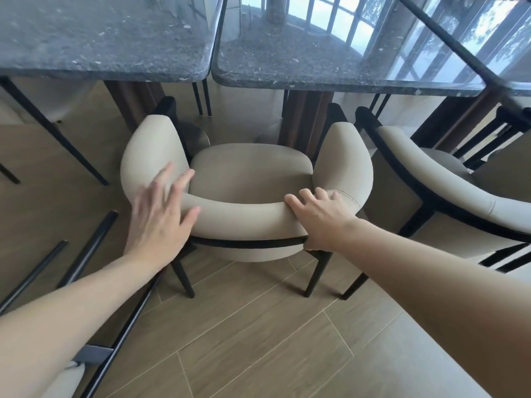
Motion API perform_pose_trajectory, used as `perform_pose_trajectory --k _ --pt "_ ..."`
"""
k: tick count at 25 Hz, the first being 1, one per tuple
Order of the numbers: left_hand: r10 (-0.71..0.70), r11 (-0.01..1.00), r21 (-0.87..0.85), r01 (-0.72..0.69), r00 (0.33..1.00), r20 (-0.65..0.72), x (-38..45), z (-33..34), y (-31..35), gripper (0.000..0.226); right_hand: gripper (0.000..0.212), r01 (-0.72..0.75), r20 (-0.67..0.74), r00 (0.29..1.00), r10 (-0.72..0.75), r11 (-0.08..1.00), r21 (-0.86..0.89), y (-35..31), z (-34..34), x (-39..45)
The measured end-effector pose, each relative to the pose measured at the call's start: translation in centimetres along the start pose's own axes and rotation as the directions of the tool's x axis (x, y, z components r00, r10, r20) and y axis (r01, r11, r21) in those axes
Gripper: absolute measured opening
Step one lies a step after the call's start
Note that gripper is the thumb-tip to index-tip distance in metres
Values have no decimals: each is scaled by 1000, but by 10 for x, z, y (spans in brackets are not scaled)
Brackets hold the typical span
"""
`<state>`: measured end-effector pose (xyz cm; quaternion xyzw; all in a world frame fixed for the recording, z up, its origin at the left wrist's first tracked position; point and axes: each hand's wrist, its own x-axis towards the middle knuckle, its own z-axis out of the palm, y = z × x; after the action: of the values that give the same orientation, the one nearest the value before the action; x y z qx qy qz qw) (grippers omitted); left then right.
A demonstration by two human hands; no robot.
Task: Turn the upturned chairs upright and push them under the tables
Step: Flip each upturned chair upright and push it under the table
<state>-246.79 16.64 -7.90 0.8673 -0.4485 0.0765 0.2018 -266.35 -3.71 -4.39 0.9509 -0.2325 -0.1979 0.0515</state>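
Beige padded armchair with black legs upright, dark stone bench at 12 o'clock. Right hand grasps backrest; left hand flat, released. Push toward 12.

- Single head-worn view, wide-angle; straight lines bow toward the frame edges.
- Looks forward and steeply down from standing height.
- Frame centre sits on an upright beige chair, close in, within arm's reach.
- Both forearms enter from the bottom corners; left hand and right hand land mid-frame.
- Top of frame reaches two dark stone tables; bottom shows wood-look floor right under the wearer.
- No second view, so no overlap.
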Motion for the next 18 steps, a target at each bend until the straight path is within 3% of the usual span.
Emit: perform_pose_trajectory --k 1,2,4,7,9,14,18 --pt "230 969 52 -241 960 160 0 -6 0 80 96 41 -53 998 -41 999 11 -8 3 -3" --pt "344 921 68 -385 881 325 1 -8 2 85 103 74 -97 993 -69 996 51 -16 5 -5" --pt "399 853 100 -512 764 506 1 -1 12 102 114 101 -150 986 -77 982 161 -32 10 -6" --pt "375 880 88 -467 795 478 10 16 27 117 115 93 -240 970 -39 971 222 -40 21 1" --pt "390 866 112 -487 800 456 23 23 32 114 107 88 -294 955 -31 979 182 -33 28 11" --pt "582 756 123 -643 747 323 37 31 25 97 92 194 -440 887 -136 977 88 -19 38 35" --pt "563 755 162 -636 755 336 46 33 31 97 94 194 -417 896 -152 979 60 -11 30 42"
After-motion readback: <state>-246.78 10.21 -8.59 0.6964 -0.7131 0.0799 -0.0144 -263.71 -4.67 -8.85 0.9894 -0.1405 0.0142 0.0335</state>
